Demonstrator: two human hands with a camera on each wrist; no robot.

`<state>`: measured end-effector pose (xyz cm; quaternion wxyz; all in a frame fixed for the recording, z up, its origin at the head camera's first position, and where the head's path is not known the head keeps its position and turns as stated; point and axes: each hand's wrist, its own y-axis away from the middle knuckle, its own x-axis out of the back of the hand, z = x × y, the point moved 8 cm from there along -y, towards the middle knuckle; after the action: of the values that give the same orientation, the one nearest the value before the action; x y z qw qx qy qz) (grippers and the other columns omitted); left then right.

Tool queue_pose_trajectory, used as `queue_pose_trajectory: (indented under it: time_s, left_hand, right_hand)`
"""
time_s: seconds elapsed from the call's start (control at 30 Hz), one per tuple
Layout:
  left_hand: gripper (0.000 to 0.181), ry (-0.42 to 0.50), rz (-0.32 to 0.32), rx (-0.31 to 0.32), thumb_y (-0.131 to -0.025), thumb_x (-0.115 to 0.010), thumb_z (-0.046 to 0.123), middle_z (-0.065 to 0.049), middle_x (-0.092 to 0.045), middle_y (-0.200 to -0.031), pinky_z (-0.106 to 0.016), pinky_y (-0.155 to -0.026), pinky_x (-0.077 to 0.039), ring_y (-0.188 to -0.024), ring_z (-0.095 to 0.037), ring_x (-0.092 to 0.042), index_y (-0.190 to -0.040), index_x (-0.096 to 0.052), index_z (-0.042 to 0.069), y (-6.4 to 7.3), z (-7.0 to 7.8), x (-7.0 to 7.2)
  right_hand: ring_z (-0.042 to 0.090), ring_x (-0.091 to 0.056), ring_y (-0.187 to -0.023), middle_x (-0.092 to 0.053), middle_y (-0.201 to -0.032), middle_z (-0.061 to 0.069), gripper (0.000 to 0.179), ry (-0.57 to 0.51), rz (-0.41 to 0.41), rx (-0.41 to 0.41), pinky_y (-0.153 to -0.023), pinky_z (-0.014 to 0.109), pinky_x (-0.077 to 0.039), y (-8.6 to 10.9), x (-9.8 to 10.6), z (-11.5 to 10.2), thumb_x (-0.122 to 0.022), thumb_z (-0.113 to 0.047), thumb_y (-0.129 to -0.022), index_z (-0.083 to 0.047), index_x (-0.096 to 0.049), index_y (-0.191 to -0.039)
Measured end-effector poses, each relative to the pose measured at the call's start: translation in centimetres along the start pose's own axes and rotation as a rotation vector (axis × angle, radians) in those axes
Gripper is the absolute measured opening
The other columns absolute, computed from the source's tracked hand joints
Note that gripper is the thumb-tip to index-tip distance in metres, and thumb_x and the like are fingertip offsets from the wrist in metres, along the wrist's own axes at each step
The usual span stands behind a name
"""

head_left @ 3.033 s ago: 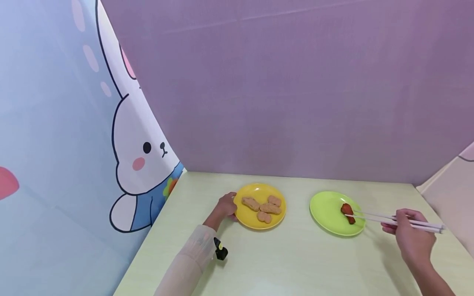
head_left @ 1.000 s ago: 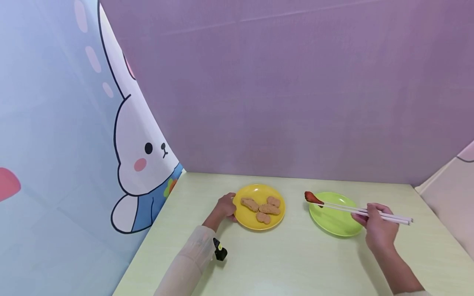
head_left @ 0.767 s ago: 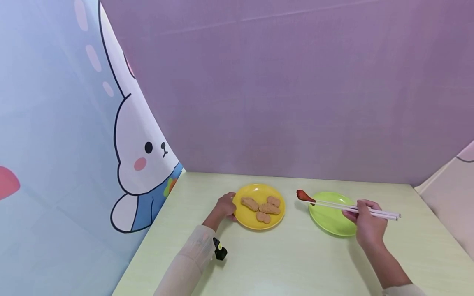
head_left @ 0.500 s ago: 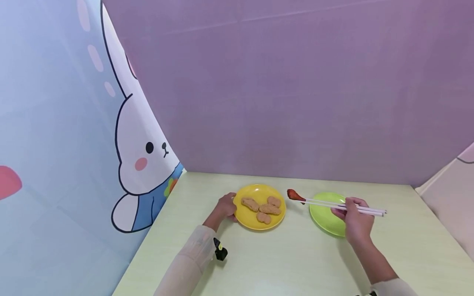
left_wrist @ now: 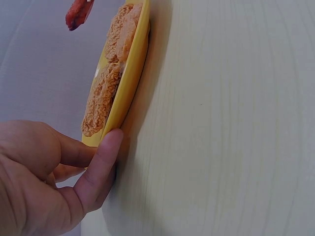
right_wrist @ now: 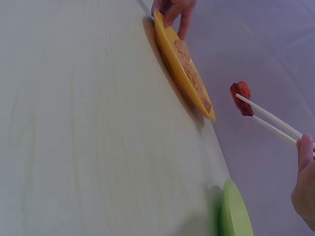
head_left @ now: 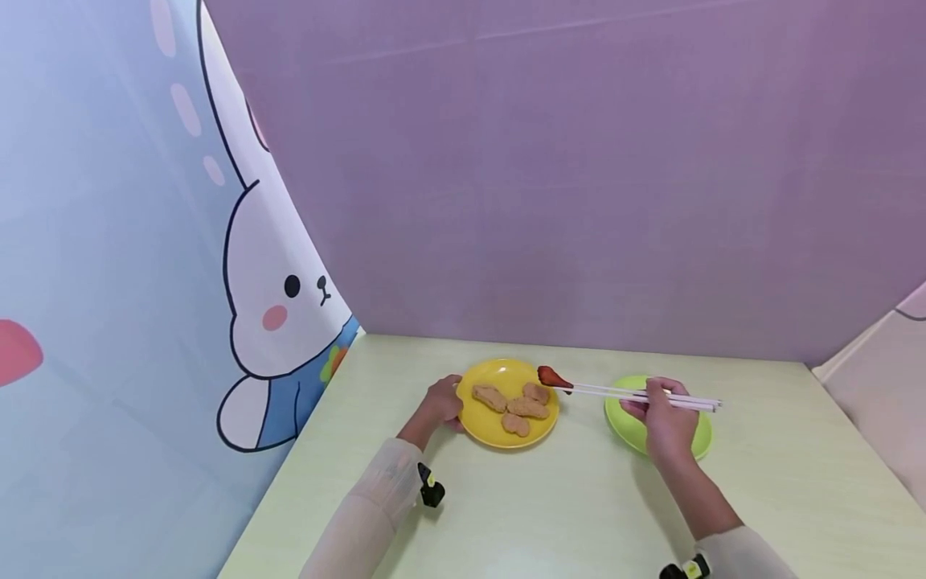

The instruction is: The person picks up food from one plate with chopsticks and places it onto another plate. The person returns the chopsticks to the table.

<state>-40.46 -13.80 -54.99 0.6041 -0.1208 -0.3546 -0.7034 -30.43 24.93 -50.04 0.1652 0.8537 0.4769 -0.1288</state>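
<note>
My right hand (head_left: pixel 669 425) grips a pair of white chopsticks (head_left: pixel 599 392). Their tips pinch a red-brown chicken drumstick (head_left: pixel 554 379), raised just over the right rim of the yellow plate (head_left: pixel 499 372). In the right wrist view the drumstick (right_wrist: pixel 240 98) is off the table, apart from that plate. With thumb and fingers, my left hand (head_left: pixel 441 402) pinches the yellow plate's left edge. Several breaded, fried-looking pieces (head_left: pixel 526 408) lie on it. Beneath my right hand and the chopsticks, a lime-green plate (head_left: pixel 626 423) is partly hidden; no food shows on its visible part.
Both plates stand on a pale wood-grain table (head_left: pixel 550 515). A purple cloth wall (head_left: pixel 579 201) rises behind its far edge, and a panel with a cartoon rabbit (head_left: pixel 260 322) closes the left side. Each wrist carries a small black device (head_left: pixel 432 489).
My right hand has lifted the drumstick off the green plate with the chopsticks and carried it left to the yellow plate. My left hand has stayed at the yellow plate's edge.
</note>
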Motion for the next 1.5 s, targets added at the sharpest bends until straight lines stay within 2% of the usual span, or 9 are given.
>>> queue_pose_trajectory:
  time_s: [0.17,0.4,0.63,1.03,1.27,1.5]
  left_hand:
    - [0.073,0.001,0.002,0.002,-0.089,-0.055,-0.012,-0.020,-0.042,-0.154,-0.028,-0.050,-0.062,-0.058,-0.018,-0.067,-0.155,-0.041,0.014,0.0,-0.2,0.0]
    - [0.074,-0.001,0.001,-0.003,-0.088,-0.055,-0.012,-0.021,-0.045,-0.152,-0.028,-0.050,-0.062,-0.058,-0.018,-0.068,-0.155,-0.041,0.015,0.0,-0.4,0.0]
    - [0.074,0.006,0.005,-0.009,-0.088,-0.054,-0.012,-0.021,-0.045,-0.151,-0.027,-0.050,-0.061,-0.058,-0.017,-0.067,-0.155,-0.041,0.014,-0.2,-0.4,0.1]
    - [0.072,0.008,0.006,-0.012,-0.089,-0.054,-0.012,-0.019,-0.042,-0.155,-0.028,-0.050,-0.061,-0.057,-0.018,-0.066,-0.155,-0.042,0.013,0.1,-0.3,-0.1]
    - [0.071,-0.023,0.008,-0.010,-0.090,-0.055,-0.011,-0.018,-0.043,-0.155,-0.027,-0.050,-0.061,-0.057,-0.017,-0.066,-0.155,-0.042,0.014,0.1,-0.2,0.0]
    - [0.072,-0.005,-0.004,0.003,-0.089,-0.054,-0.012,-0.019,-0.042,-0.155,-0.027,-0.050,-0.061,-0.057,-0.017,-0.066,-0.155,-0.042,0.014,0.3,-0.2,0.1]
  right_hand:
    - [0.012,-0.073,-0.058,-0.070,-0.073,0.000,0.013,0.022,-0.016,-0.007,-0.061,0.026,-0.065,0.1,-1.0,0.7,-0.057,-0.016,-0.103,-0.004,-0.055,-0.109]
    - [0.010,-0.072,-0.057,-0.068,-0.070,-0.001,0.014,0.040,-0.016,0.025,-0.061,0.025,-0.065,0.3,-2.5,1.7,-0.056,-0.014,-0.103,-0.001,-0.055,-0.109]
    - [0.009,-0.072,-0.057,-0.068,-0.071,-0.001,0.010,0.059,-0.027,0.054,-0.061,0.026,-0.065,0.3,-4.0,2.9,-0.057,-0.015,-0.102,-0.005,-0.058,-0.104]
    - [0.009,-0.072,-0.060,-0.070,-0.078,0.002,0.023,0.115,-0.011,0.069,-0.064,0.029,-0.066,0.7,-6.0,4.9,-0.057,-0.018,-0.103,0.003,-0.056,-0.114]
    - [0.009,-0.072,-0.059,-0.067,-0.079,0.001,0.018,0.124,-0.006,0.080,-0.065,0.029,-0.066,1.0,-6.9,5.6,-0.057,-0.018,-0.103,-0.001,-0.057,-0.109]
    - [0.008,-0.072,-0.060,-0.064,-0.080,0.000,0.025,0.172,-0.025,0.099,-0.065,0.029,-0.066,1.4,-7.6,5.9,-0.056,-0.020,-0.104,0.002,-0.056,-0.115]
